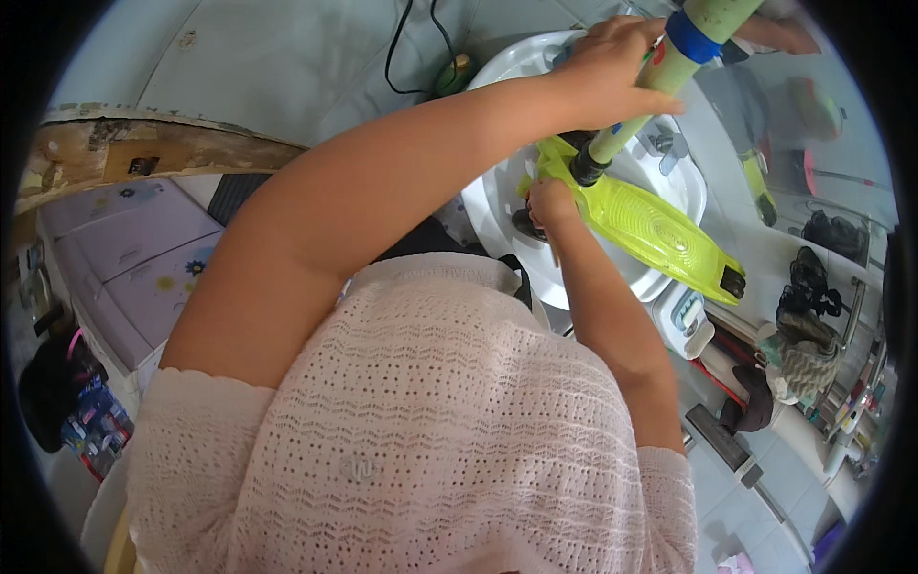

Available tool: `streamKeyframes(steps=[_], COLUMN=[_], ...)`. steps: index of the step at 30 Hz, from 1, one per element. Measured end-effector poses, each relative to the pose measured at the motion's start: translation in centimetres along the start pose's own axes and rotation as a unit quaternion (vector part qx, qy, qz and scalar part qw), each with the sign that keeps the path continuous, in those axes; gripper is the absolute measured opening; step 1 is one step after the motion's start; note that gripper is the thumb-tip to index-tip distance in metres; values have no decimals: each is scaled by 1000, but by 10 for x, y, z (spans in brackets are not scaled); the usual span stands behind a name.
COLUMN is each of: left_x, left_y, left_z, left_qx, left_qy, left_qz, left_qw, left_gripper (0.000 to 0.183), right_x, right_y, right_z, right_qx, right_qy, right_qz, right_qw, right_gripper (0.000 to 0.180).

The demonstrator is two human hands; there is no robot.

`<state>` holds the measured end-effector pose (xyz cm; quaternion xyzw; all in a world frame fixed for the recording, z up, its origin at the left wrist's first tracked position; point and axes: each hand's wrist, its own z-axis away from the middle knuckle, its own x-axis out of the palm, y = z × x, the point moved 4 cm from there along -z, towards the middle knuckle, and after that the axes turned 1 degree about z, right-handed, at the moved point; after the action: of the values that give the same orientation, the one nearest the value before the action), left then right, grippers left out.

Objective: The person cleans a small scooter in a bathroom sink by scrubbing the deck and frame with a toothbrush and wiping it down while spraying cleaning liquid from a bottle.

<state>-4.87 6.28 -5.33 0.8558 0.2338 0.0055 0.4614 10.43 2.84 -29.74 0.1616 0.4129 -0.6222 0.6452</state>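
A child's kick scooter with a lime-green deck [660, 222] lies across a white washbasin [495, 197]. My left hand [609, 68] grips its pale green stem [627, 129], just below a blue band [692, 39]. Close to the black collar [589, 166] at the stem's foot, my right hand [552, 204] is curled at the front of the scooter. A thin tan handle [556, 256] shows below that hand; its other end is hidden. Beside my right fingers is a dark round part [529, 224], perhaps a wheel. A metal faucet [667, 147] stands behind the deck.
A mirror [803, 107] rises along the right. A white soap dish [681, 319] sits by the basin. Dark cloths [810, 287] hang at right, above a flat mop [724, 441]. At left is a lilac drawer unit [136, 258]. Black cables [391, 64] hang behind.
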Motion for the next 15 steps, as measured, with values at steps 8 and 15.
streamKeyframes(steps=[8, 15], left_x=[9, 45], left_y=[-65, -85], left_z=[162, 189], left_qx=[-470, -590], left_qy=[-288, -149], left_qz=[53, 257], left_qw=[832, 751], left_gripper=[59, 49], right_x=[-12, -35], right_y=[-46, -55], right_z=[63, 89], right_qx=[83, 109], right_qy=[-70, -43], right_qz=[-555, -489], right_qw=[824, 864], right_gripper=[16, 19])
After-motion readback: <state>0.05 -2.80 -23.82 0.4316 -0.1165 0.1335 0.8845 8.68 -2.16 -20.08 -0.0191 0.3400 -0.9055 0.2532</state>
